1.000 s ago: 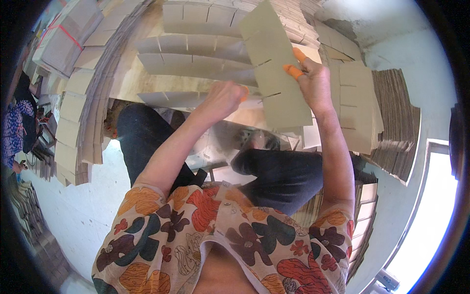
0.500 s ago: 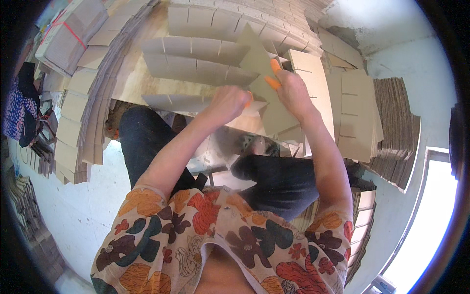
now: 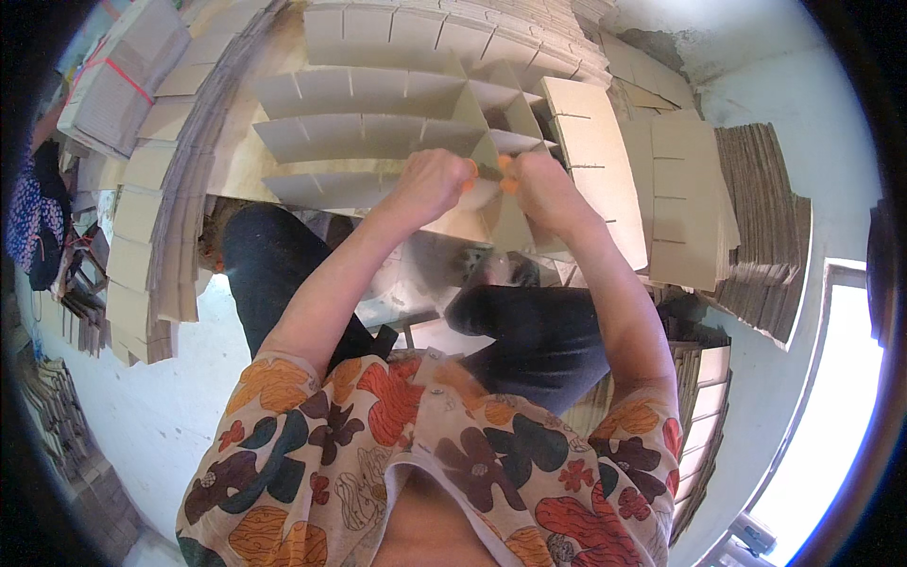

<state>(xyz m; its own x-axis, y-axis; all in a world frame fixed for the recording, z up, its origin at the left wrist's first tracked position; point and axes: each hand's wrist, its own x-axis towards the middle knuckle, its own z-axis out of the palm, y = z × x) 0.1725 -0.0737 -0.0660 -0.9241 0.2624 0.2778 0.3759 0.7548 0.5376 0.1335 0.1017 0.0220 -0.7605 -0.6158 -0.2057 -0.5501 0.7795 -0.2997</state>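
A row of long slotted cardboard strips (image 3: 359, 132) stands on edge in front of me. A cross strip (image 3: 505, 203) sits in their slots at the right end, running toward me. My left hand (image 3: 430, 184) and my right hand (image 3: 539, 189) pinch its near top edge, close together, thumbs touching the card. Orange fingertip covers show on both hands. Further slotted cross pieces (image 3: 501, 104) stand in the strips just beyond my hands.
A stack of flat slotted cardboard pieces (image 3: 661, 189) lies to the right, with a thick pile of card sheets (image 3: 765, 227) beyond it. Bundles of cardboard (image 3: 142, 142) line the left side. Another person (image 3: 33, 217) in patterned clothes is at the far left edge.
My right hand brought a slotted card piece down from high in the air into the standing strips. My left hand moved over to it, and both hands now press on its top edge.
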